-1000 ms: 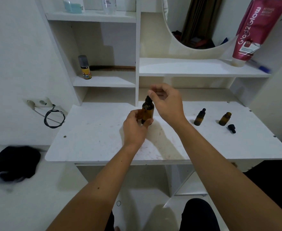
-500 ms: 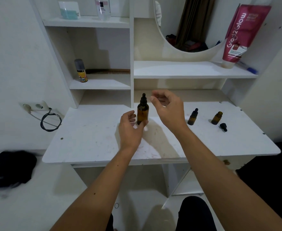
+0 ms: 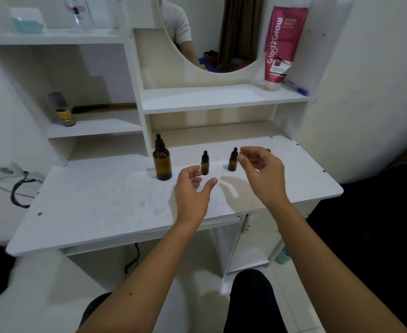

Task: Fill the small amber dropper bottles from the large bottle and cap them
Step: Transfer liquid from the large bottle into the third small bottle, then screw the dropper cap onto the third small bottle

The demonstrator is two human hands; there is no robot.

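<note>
Two hands hover over the desk, and neither holds anything. My left hand (image 3: 192, 188) is loosely curled with the thumb stretched out to the right, its fingertips (image 3: 196, 173) just short of the nearer small amber bottle (image 3: 205, 164); I cannot tell whether they graze it. My right hand (image 3: 264, 174) hangs palm-down with relaxed, half-bent fingers, its fingertips close beside the second small amber bottle (image 3: 232, 160) but not closed round it.

Both of these small bottles stand upright on the white desk (image 3: 96, 207), each with its black dropper cap on. To their left, a little apart, the large amber bottle (image 3: 162, 162) also stands upright and capped, free of my hands. Behind my right hand a sliver of something amber (image 3: 268, 150) peeks out; it may be a third small bottle, but it is too hidden to say.

I judge that I am between bottles: the large one is set down, and a small one is about to be picked. Whether any is already filled I cannot read through the dark glass. The next move, as I see it, calls for one hand to steady a small bottle at its body while the other pinches and unscrews its cap. These bottles are narrow and light, so a careless brush could tip one over.

Beyond, the shelves hold a pink tube (image 3: 282, 42) and a small yellow-labelled bottle (image 3: 64, 111).
</note>
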